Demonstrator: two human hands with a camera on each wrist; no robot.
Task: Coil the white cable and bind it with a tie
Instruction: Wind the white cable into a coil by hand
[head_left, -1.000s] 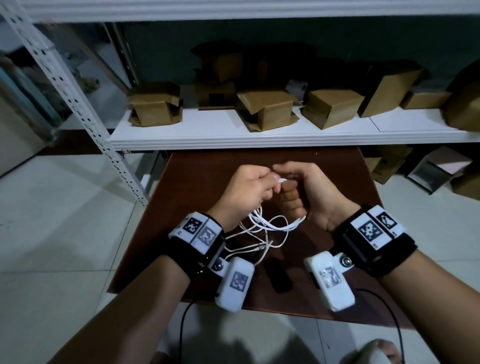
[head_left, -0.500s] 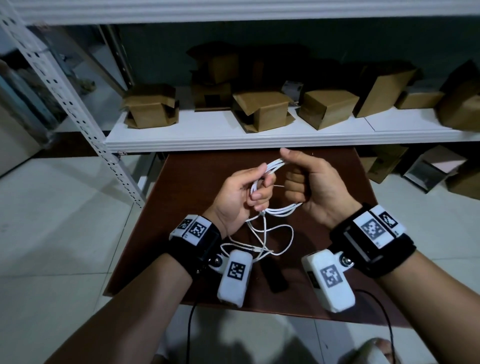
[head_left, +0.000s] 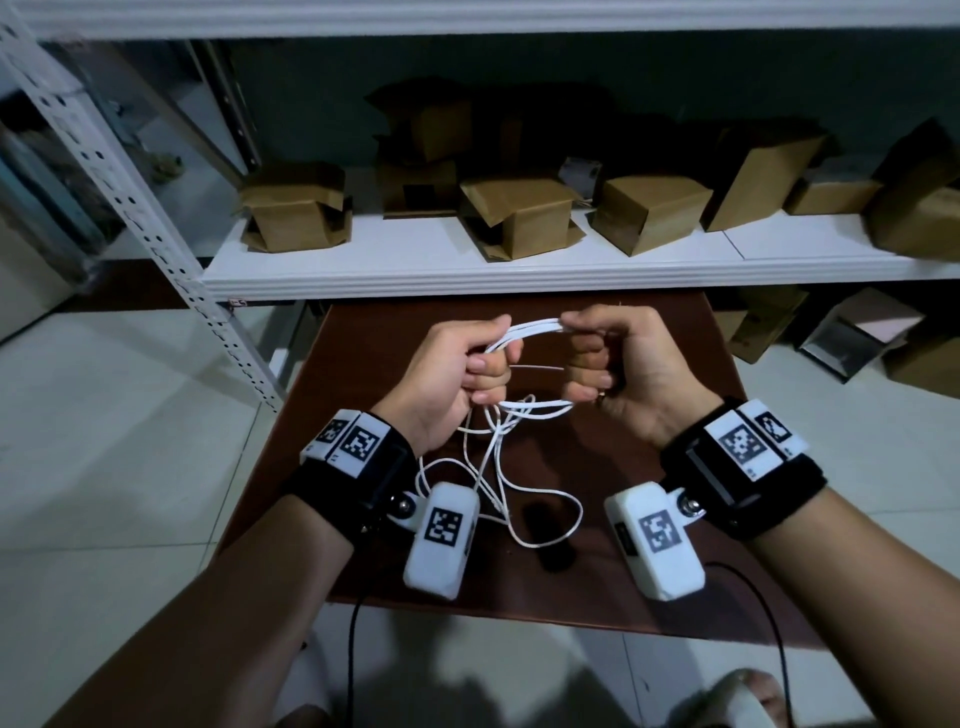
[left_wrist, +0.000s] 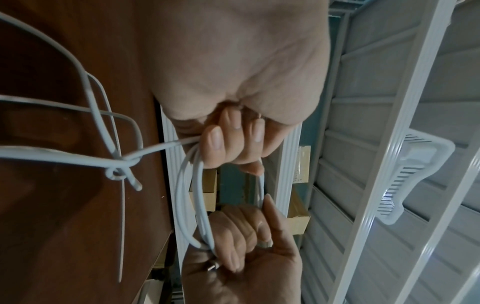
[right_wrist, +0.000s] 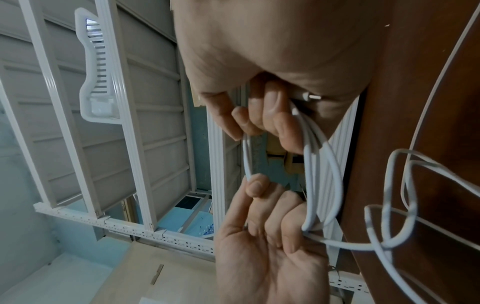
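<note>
The white cable (head_left: 535, 328) is wound into a few loops held between both hands above the brown table (head_left: 358, 374). My left hand (head_left: 460, 364) grips the loops' left end, fingers curled round the strands (left_wrist: 193, 195). My right hand (head_left: 610, 358) grips the right end, and a metal-tipped plug (right_wrist: 309, 96) sticks out by its fingers. The rest of the cable (head_left: 524, 499) hangs loose and tangled onto the table, crossing itself in a knot-like twist (left_wrist: 119, 170). A thin wire-like strand (head_left: 535, 368) runs between the hands inside the loop.
A dark flat strip (head_left: 556, 543) lies on the table near its front edge, under the loose cable. Just behind the table a white shelf (head_left: 415, 267) carries several cardboard boxes (head_left: 296, 213). A perforated shelf upright (head_left: 130, 208) slants at the left. More boxes (head_left: 862, 332) sit on the floor at the right.
The hands, close together a second ago, have moved apart. The bunched cable between them is now stretched into a wider oval loop, and more loose cable has been lifted off the table.
</note>
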